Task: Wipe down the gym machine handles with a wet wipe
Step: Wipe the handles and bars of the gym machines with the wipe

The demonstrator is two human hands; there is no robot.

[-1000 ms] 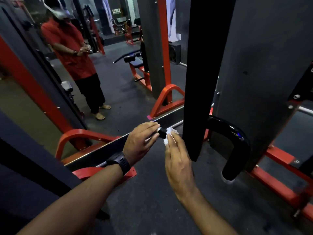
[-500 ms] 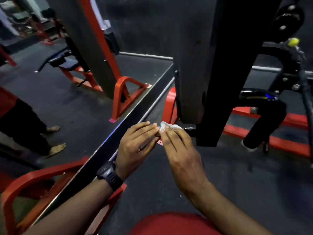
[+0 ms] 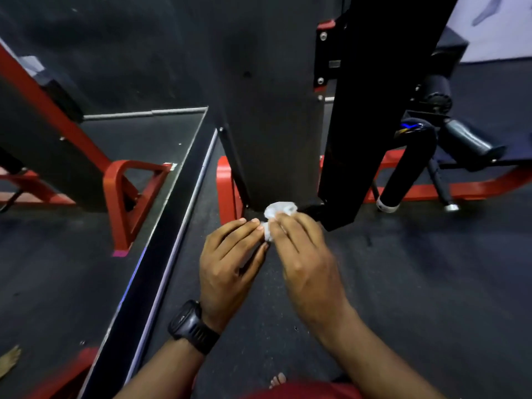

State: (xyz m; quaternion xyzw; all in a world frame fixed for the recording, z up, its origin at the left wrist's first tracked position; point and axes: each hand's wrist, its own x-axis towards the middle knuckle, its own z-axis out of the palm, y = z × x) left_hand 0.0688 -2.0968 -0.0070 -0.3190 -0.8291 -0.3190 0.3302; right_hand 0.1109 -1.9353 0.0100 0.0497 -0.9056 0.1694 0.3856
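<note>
Head view, looking down. Wet wipe [image 3: 278, 210], white and bunched, at the foot of the black upright [image 3: 374, 110], up against the short black handle stub [image 3: 313, 211] jutting from the upright's lower end.

Right hand [image 3: 305, 254], just below the upright's foot: grasps the wipe, fingers curled over its near side, with most of the wipe poking out beyond the fingertips, toward the upright.

Left hand [image 3: 230, 254], on the far side of the right hand from the upright: touches the wipe's lower fold with its fingertips. Cannot tell whether pinching or only resting there. Black watch [image 3: 191, 326] on the left wrist.

Right of the upright: a curved black handle [image 3: 403, 171] with a pale end cap, well apart from both hands.

Left of the upright: a red frame leg [image 3: 224, 185] on dark floor, and beyond it a mirror [image 3: 72, 254].
</note>
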